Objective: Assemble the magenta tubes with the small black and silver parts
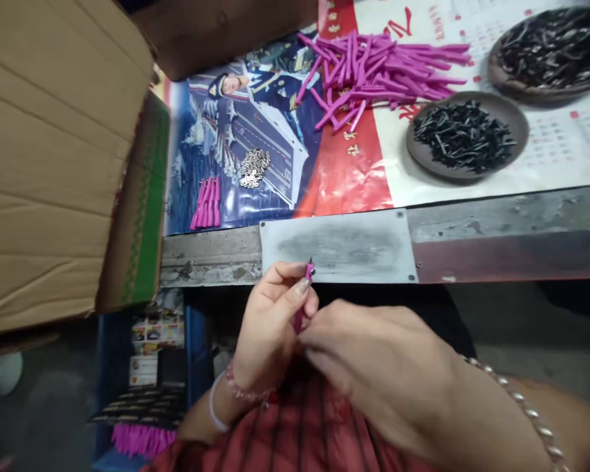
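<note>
My left hand (273, 321) pinches a slim magenta plastic handle (309, 271) upright between thumb and fingers, just in front of the bench edge. A thin dark tip and a small shiny metal piece show at its top. My right hand (373, 354) is closed, its fingertips touching the handle's lower end. Motion smears it, and whatever sits between those fingers is hidden. Several similar magenta handles (206, 203) lie in a row at the left of the bench, beside a little heap of small metal nuts or rings (254, 168).
A big pile of magenta pieces (364, 72) lies at the back. Two dishes, one nearer (417, 157) and one farther (501, 82), hold dark small parts. A metal plate (339, 246) covers the bench edge. A cardboard box (54, 151) stands left, above a blue crate (199, 354).
</note>
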A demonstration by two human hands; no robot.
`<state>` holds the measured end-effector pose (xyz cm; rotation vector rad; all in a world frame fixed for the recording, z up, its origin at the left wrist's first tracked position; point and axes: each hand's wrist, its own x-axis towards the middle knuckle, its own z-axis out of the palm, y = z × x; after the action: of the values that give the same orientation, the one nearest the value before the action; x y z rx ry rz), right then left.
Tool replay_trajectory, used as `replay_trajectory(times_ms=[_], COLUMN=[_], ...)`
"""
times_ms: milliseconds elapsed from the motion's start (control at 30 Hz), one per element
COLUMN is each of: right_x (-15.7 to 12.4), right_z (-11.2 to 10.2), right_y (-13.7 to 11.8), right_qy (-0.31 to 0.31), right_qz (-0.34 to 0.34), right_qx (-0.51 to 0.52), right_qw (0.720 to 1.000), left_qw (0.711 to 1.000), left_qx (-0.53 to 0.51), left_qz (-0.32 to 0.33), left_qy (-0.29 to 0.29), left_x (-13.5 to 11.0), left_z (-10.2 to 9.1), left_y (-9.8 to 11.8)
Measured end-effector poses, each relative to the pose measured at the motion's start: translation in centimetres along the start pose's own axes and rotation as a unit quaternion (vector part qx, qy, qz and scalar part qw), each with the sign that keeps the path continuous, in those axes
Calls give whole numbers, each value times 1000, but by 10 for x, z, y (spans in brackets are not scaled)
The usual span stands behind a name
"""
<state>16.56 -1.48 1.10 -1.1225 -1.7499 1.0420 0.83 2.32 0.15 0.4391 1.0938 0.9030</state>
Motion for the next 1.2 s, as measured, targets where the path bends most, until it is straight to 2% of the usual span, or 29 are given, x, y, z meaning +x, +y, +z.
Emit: replay_trajectory(times_ms=[67, 233, 400, 567, 667, 767, 867, 967, 1100, 1200], right_x=[5, 7, 12, 12, 10, 9, 8, 9, 11, 11], right_z=[-8, -4, 3, 3, 8, 14, 17, 15, 10, 10], right_y=[14, 32, 28, 23, 28, 35, 40, 38, 34, 34], right_qy=[-12, 48, 53, 69, 118, 179, 188, 175, 131, 136], right_qz=[-11, 23, 2, -6, -45, -120, -142, -111, -65, -84], right_qx=[-28, -49, -25, -21, -40, -108, -157, -163, -111, -90], right_qw=[999, 997, 998, 997, 991, 971, 959, 965, 983, 983], left_qw=[1000, 997, 986, 977, 964, 951, 947, 948, 963, 959], left_qx=[-20, -2, 69, 93, 110, 132, 146, 145, 100, 107], left_qz=[19, 71, 152, 185, 239, 278, 287, 283, 249, 264], left_qy=[7, 18, -3, -45, -38, -19, -6, 2, -11, 3], left_x=[-5, -14, -22, -28, -31, -33, -31, -30, -30, -31], left_z=[2, 3, 1, 8, 13, 15, 16, 16, 15, 12], left_y=[-3, -21, -43, -44, -45, -53, -60, -65, -66, -65])
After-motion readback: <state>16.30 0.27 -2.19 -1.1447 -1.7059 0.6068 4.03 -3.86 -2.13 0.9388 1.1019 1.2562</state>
